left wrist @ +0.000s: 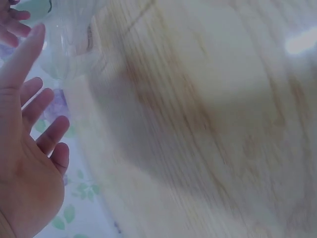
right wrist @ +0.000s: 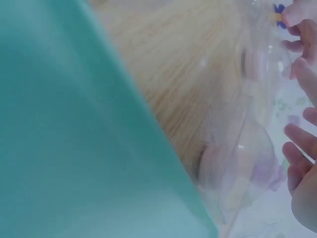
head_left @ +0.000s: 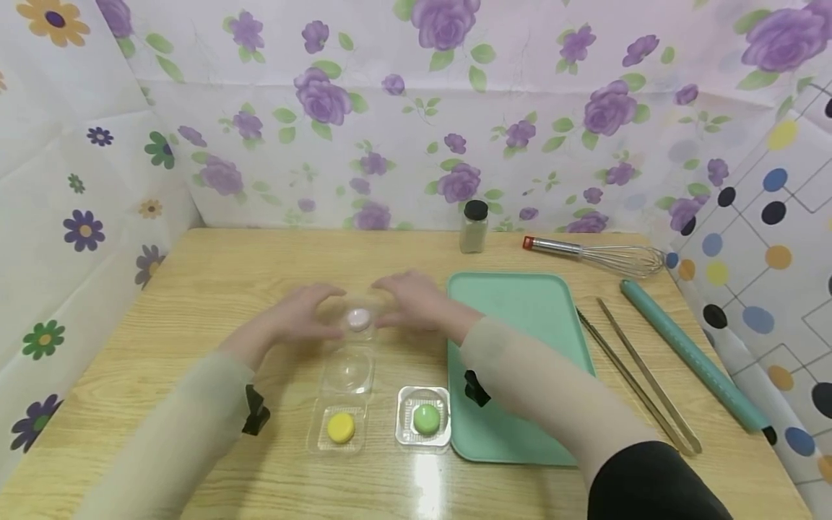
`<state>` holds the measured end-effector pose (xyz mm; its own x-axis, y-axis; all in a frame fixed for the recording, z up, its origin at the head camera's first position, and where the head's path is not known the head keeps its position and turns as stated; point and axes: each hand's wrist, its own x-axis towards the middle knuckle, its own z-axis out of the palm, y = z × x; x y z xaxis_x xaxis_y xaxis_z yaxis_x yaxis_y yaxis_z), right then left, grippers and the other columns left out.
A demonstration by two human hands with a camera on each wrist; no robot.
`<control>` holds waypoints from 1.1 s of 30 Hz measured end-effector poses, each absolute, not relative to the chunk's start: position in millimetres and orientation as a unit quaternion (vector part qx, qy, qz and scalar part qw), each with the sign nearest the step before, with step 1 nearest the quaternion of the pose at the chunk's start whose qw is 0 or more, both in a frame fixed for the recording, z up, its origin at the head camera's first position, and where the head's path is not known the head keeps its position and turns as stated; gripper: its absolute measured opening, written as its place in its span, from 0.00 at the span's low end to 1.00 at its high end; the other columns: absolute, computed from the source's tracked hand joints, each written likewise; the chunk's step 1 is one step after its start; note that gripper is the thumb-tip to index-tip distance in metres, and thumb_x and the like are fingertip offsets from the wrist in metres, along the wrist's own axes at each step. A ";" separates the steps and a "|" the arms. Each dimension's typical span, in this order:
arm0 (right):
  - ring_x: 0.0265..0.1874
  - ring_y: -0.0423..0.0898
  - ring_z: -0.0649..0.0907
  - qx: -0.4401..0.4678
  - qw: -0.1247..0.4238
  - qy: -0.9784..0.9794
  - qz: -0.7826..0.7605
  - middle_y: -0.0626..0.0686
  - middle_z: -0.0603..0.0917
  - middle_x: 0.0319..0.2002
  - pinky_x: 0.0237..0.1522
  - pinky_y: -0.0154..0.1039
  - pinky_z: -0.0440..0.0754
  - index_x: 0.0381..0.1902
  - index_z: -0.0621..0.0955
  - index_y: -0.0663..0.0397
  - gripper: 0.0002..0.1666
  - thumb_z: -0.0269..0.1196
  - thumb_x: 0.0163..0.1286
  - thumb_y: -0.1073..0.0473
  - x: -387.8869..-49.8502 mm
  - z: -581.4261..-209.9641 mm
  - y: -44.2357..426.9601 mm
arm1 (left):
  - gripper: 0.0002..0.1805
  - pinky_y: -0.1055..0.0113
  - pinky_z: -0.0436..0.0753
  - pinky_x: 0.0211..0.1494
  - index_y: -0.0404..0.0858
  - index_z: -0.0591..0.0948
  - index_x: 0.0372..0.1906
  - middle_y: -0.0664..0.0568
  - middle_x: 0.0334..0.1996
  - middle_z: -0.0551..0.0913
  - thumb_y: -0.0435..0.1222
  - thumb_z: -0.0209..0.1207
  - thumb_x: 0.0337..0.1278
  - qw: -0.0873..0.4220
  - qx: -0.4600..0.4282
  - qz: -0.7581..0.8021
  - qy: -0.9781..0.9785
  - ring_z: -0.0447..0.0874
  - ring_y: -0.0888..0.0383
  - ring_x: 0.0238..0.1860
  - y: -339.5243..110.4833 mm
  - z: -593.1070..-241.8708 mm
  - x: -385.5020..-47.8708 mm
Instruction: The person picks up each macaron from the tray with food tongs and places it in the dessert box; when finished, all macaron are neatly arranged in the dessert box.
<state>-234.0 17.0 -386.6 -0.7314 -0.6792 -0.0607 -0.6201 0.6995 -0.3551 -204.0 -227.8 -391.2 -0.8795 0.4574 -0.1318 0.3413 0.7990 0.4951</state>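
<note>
In the head view my left hand (head_left: 302,314) and right hand (head_left: 416,303) face each other, blurred, on either side of a clear plastic box with a pale pink round piece (head_left: 358,318). The left wrist view shows my left hand (left wrist: 29,158) with its fingers spread and loosely bent, nothing in its palm. My right hand (right wrist: 304,168) also has loosely extended fingers, beside a clear domed box (right wrist: 242,163) with a pinkish round piece inside. A second clear box (right wrist: 262,64) stands farther off. Whether any fingertip touches plastic, I cannot tell.
Nearer me lie a clear domed lid (head_left: 349,372), a yellow round piece (head_left: 341,427) in its clear base, and a green round piece (head_left: 426,419) in a clear tray. Rightward are a green tray (head_left: 520,440), tongs (head_left: 643,361), rolling pin (head_left: 695,354), whisk (head_left: 585,250) and jar (head_left: 474,230).
</note>
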 end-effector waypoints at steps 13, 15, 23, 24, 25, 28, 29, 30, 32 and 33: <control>0.59 0.52 0.71 -0.384 0.097 0.904 -0.160 0.53 0.75 0.59 0.63 0.49 0.64 0.64 0.70 0.49 0.41 0.67 0.56 0.39 -195.2 -381.3 28.8 | 0.47 0.38 0.54 0.65 0.47 0.67 0.66 0.50 0.66 0.66 0.49 0.73 0.34 0.142 0.226 0.221 0.938 0.57 0.43 0.66 -227.4 -379.9 -168.3; 0.56 0.52 0.73 -0.388 0.109 0.899 -0.170 0.54 0.77 0.56 0.61 0.49 0.65 0.64 0.70 0.50 0.42 0.68 0.55 0.41 -189.4 -383.2 27.3 | 0.46 0.38 0.55 0.65 0.45 0.67 0.66 0.48 0.66 0.66 0.47 0.73 0.35 0.145 0.233 0.214 0.938 0.56 0.42 0.66 -229.8 -378.8 -163.3; 0.53 0.50 0.77 -0.378 0.180 0.872 -0.252 0.58 0.75 0.56 0.52 0.43 0.76 0.70 0.61 0.47 0.50 0.72 0.52 0.48 -172.4 -394.3 21.4 | 0.41 0.42 0.57 0.66 0.39 0.69 0.63 0.46 0.62 0.70 0.41 0.70 0.39 0.141 0.272 0.190 0.933 0.63 0.43 0.63 -243.5 -389.2 -152.7; 0.53 0.50 0.76 -0.374 0.186 0.873 -0.251 0.58 0.75 0.56 0.52 0.43 0.76 0.70 0.61 0.47 0.51 0.72 0.52 0.48 -170.6 -395.4 20.6 | 0.41 0.43 0.56 0.67 0.39 0.69 0.63 0.47 0.62 0.70 0.41 0.71 0.38 0.144 0.272 0.192 0.932 0.63 0.45 0.64 -244.3 -391.4 -152.2; 0.53 0.50 0.76 -0.372 0.189 0.875 -0.246 0.58 0.76 0.56 0.52 0.43 0.76 0.70 0.60 0.47 0.51 0.72 0.52 0.47 -169.2 -396.9 19.5 | 0.41 0.42 0.54 0.67 0.39 0.69 0.63 0.47 0.62 0.71 0.41 0.71 0.38 0.145 0.275 0.194 0.931 0.63 0.45 0.64 -244.8 -393.3 -151.7; 0.54 0.50 0.75 -0.364 0.198 0.882 -0.226 0.57 0.75 0.56 0.54 0.42 0.75 0.69 0.61 0.50 0.51 0.71 0.52 0.46 -165.3 -399.0 15.2 | 0.42 0.41 0.52 0.68 0.40 0.69 0.63 0.48 0.61 0.71 0.41 0.72 0.35 0.143 0.281 0.192 0.929 0.64 0.46 0.63 -244.5 -397.8 -150.8; 0.54 0.50 0.74 -0.361 0.200 0.885 -0.216 0.57 0.74 0.57 0.54 0.43 0.74 0.69 0.62 0.51 0.50 0.71 0.52 0.45 -164.1 -399.4 13.7 | 0.42 0.41 0.51 0.68 0.40 0.70 0.63 0.49 0.61 0.71 0.41 0.72 0.34 0.144 0.281 0.190 0.929 0.64 0.47 0.63 -243.8 -398.7 -150.5; 0.54 0.50 0.74 -0.358 0.202 0.888 -0.207 0.57 0.73 0.58 0.55 0.43 0.74 0.69 0.62 0.51 0.50 0.71 0.52 0.45 -163.2 -400.1 12.0 | 0.43 0.41 0.51 0.68 0.41 0.70 0.63 0.49 0.61 0.72 0.41 0.73 0.33 0.144 0.283 0.187 0.930 0.65 0.47 0.63 -243.1 -399.3 -150.2; 0.55 0.50 0.74 -0.353 0.205 0.892 -0.195 0.58 0.72 0.59 0.55 0.43 0.74 0.68 0.62 0.52 0.50 0.71 0.52 0.44 -161.9 -401.1 9.1 | 0.45 0.41 0.51 0.68 0.41 0.69 0.63 0.49 0.61 0.71 0.42 0.73 0.31 0.144 0.286 0.179 0.930 0.64 0.46 0.63 -241.7 -399.8 -149.4; 0.54 0.50 0.74 -0.353 0.203 0.893 -0.189 0.58 0.72 0.60 0.55 0.42 0.74 0.68 0.63 0.52 0.50 0.71 0.52 0.44 -161.7 -402.0 7.7 | 0.45 0.41 0.51 0.68 0.41 0.69 0.63 0.49 0.61 0.71 0.42 0.73 0.30 0.146 0.285 0.176 0.931 0.64 0.46 0.63 -240.8 -399.5 -149.1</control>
<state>-161.7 7.7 -402.0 -0.6676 -0.7083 -0.2293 -0.5544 0.6785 -0.4819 -149.1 -240.8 -399.5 -0.7946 0.5827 -0.1706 0.4801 0.7750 0.4109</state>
